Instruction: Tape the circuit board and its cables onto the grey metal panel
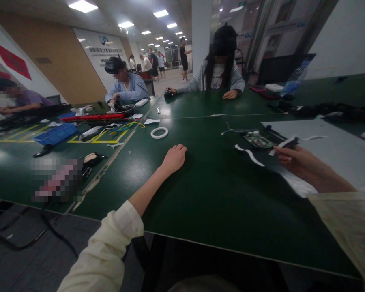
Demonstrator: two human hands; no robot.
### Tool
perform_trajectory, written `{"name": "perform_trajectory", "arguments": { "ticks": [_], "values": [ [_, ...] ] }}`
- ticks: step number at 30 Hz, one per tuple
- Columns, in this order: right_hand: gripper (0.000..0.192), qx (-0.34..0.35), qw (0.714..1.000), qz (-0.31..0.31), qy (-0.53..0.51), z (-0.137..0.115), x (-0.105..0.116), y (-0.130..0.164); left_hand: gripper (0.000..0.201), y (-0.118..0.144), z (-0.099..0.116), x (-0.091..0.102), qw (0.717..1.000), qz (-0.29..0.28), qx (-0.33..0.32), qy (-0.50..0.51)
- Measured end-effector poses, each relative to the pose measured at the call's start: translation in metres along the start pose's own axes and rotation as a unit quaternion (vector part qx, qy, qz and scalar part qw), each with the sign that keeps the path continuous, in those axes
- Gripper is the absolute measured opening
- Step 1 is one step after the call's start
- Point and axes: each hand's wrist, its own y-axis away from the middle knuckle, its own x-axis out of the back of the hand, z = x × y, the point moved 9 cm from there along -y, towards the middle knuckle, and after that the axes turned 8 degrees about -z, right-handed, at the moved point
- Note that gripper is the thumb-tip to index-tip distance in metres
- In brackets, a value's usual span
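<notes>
My left hand point(174, 157) rests palm down on the green tabletop point(200, 202), its fingers loosely bent and nothing visible in it. At the right, my right hand point(304, 164) pinches a small black piece point(291, 142) with a white strip along it; its exact kind cannot be made out. Just left of those fingertips lies a green circuit board point(257, 140) with a thin wire running off it. A curled white strip point(250, 155) lies in front of the board. Crumpled clear plastic point(298, 182) is partly under my right hand.
A grey sheet point(346, 150) covers the table's right side. A white tape ring point(159, 132) lies beyond my left hand. Left of it are loose coloured wires point(129, 126), a blue tray point(56, 134) and a small wrench point(158, 110). Co-workers point(220, 77) sit across the table.
</notes>
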Motion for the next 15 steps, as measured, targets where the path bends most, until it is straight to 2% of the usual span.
{"name": "perform_trajectory", "arguments": {
  "ticks": [3, 5, 7, 11, 15],
  "values": [
    [0.030, -0.065, 0.988, -0.136, 0.041, 0.028, -0.059, 0.011, 0.025, 0.000, 0.000, 0.000, 1.000, -0.002, 0.003, 0.002],
    [0.035, -0.106, 0.964, -0.223, 0.099, 0.044, -0.096, 0.022, 0.025, 0.000, 0.000, 0.000, 1.000, 0.002, 0.003, 0.007],
    [0.040, -0.132, 0.939, -0.277, 0.153, 0.054, -0.124, 0.031, 0.025, 0.000, 0.001, 0.001, 1.000, 0.006, 0.001, 0.012],
    [0.048, -0.138, 0.891, -0.323, 0.286, 0.057, -0.153, 0.031, 0.024, 0.000, -0.002, 0.001, 1.000, 0.008, 0.010, 0.028],
    [0.050, -0.141, 0.832, -0.362, 0.395, 0.055, -0.161, 0.021, 0.027, 0.001, -0.013, 0.006, 0.996, 0.037, 0.032, 0.075]
  ]
}}
